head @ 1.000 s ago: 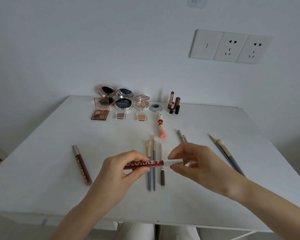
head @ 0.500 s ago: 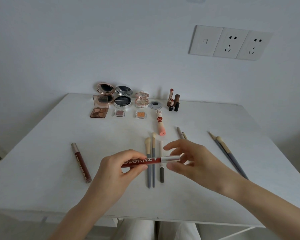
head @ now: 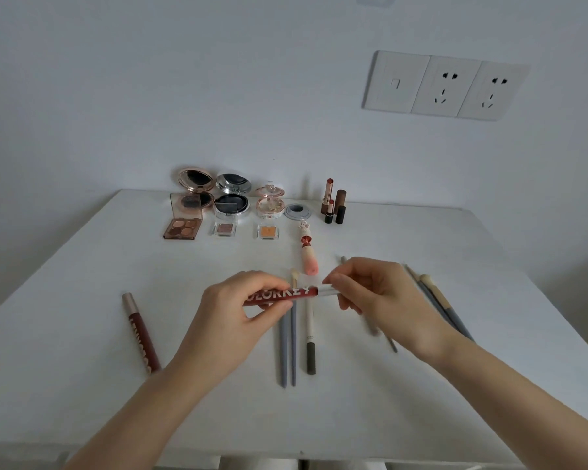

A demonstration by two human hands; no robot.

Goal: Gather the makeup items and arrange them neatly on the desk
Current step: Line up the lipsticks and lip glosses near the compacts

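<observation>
Out to the left of the left hand, a second dark red lip gloss (head: pixel 140 332) lies alone on the white desk (head: pixel 58 300), well apart from everything else.

The left hand (head: pixel 233 312) comes in from the lower left, wrist low and fingers curled, its thumb and fingertips pinched around the red body of the lip gloss tube (head: pixel 279 296). That tube is held level above the desk, between the two hands and over the row of brushes (head: pixel 287 344) and the pencil (head: pixel 310 337) lying just under them. It looks light and stiff, a smooth plastic barrel (probably a little slick), so a firm pinch at mid-barrel suits it better than a hold at either tip; the join between body and cap is likely the weak spot if it is twisted.

The right hand (head: pixel 374 293) reaches in from the lower right with the forearm angled across the desk, fingers bent and closed on the tube's silver cap end. Both hands are therefore closed on the one tube. Beyond the hands, toward the wall, the compacts (head: pixel 214 195), small palettes (head: pixel 180 227) and lipsticks (head: pixel 333 203) stand in a tidy group. To the right of the right hand lie more brushes (head: pixel 438 300), partly hidden by the wrist.
</observation>
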